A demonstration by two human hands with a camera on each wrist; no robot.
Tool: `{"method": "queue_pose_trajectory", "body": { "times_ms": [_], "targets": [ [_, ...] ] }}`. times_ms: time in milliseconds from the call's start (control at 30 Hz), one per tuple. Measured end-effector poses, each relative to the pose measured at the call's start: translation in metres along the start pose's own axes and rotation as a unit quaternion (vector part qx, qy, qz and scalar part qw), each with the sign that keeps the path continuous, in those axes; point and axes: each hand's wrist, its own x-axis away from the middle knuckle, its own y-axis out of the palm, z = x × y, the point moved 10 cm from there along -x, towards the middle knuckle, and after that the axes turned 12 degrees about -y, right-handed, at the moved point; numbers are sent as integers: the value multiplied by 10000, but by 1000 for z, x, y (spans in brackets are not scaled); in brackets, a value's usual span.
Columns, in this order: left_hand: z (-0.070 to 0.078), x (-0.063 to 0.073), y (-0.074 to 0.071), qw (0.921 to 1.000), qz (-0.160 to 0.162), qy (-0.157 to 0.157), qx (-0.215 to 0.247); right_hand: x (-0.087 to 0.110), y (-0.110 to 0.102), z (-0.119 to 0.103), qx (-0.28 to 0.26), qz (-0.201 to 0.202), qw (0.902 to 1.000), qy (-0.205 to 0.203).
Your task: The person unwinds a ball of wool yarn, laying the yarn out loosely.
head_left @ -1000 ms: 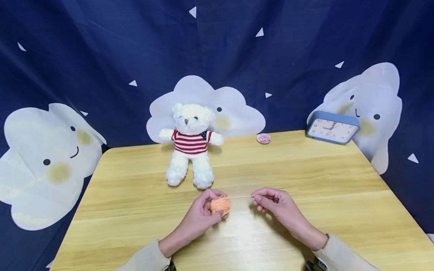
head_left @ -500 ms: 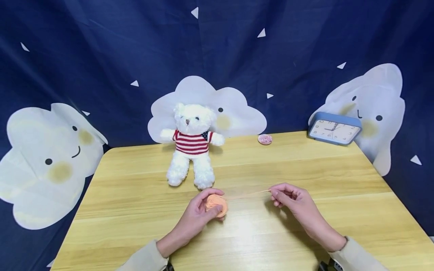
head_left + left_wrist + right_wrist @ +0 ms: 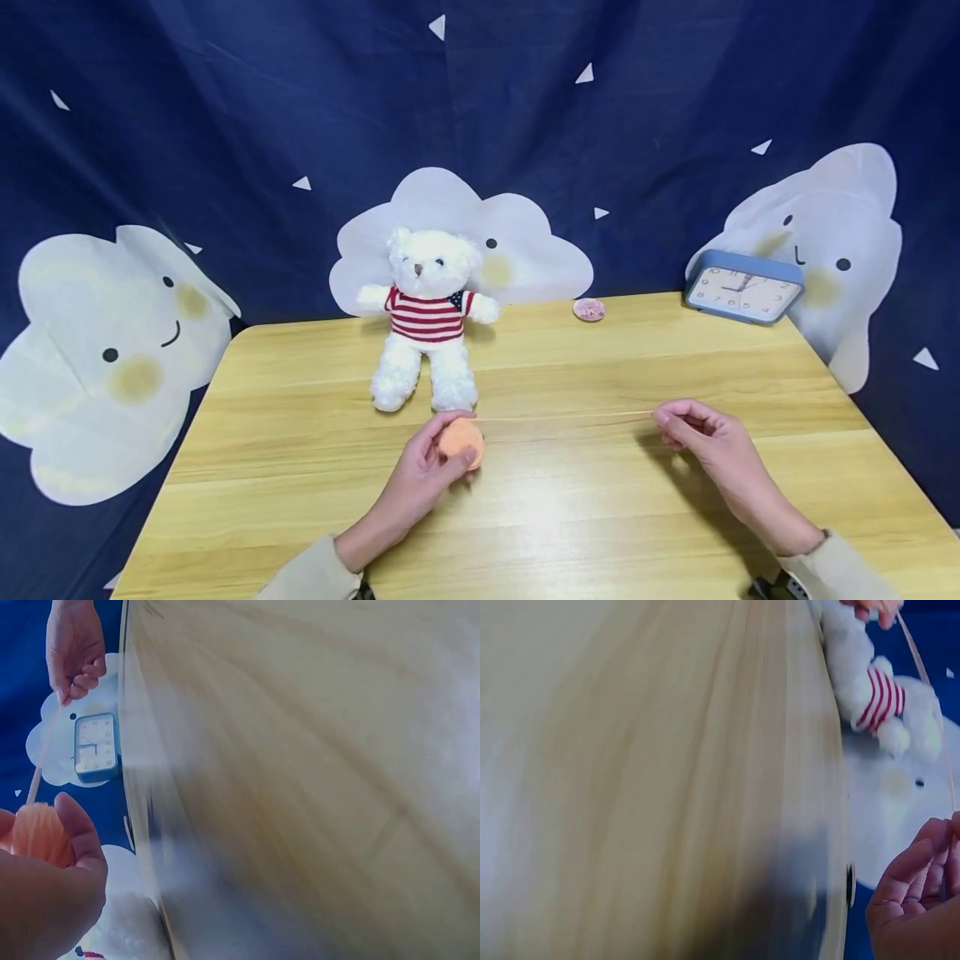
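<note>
My left hand [image 3: 423,477] grips a small ball of orange yarn [image 3: 462,442], thumb across its near face and fingers behind it. From the ball a thin strand of yarn [image 3: 570,416] runs nearly level to my right hand [image 3: 708,439], which pinches its end between thumb and fingertips. The strand looks taut. In the left wrist view the yarn ball [image 3: 41,834] sits between thumb and fingers, the strand leading up toward the right hand [image 3: 76,652]. The right wrist view shows the pinching right hand [image 3: 922,889] at the lower right, partly cut off by the frame.
A white teddy bear [image 3: 431,375] in a striped sweater sits just behind the left hand. At the table's back edge are a round pink item [image 3: 588,310] and a blue alarm clock [image 3: 744,287]. A dark blue curtain [image 3: 525,100] with clouds hangs behind the wooden table [image 3: 300,467].
My right hand has moved right and slightly away, drawing out a longer strand of yarn. My left hand has shifted a little left and the ball has turned in its fingers.
</note>
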Motion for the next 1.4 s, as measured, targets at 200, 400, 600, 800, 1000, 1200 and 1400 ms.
{"method": "queue_pose_trajectory", "body": {
  "times_ms": [200,400,600,800,1000,1200,1400],
  "targets": [
    [1,1,-5,9998,138,133,13,-2,-23,6,-25,-38,10000,-2],
    [6,3,-7,9989,65,299,344,-4,-37,8,52,-60,10000,-8],
    [11,5,-13,9974,248,484,475,-8,-49,13,237,-59,9997,70],
    [12,6,-20,9950,504,638,581,-12,-57,18,758,-353,9965,9],
    [13,4,-27,9912,808,744,737,-13,-66,19,1144,-501,9921,-126],
    [12,3,-28,9926,851,638,580,-15,-78,26,1720,-546,9836,45],
    [8,1,-30,9944,922,351,368,-21,-86,32,2401,-813,9672,143]
  ]
}}
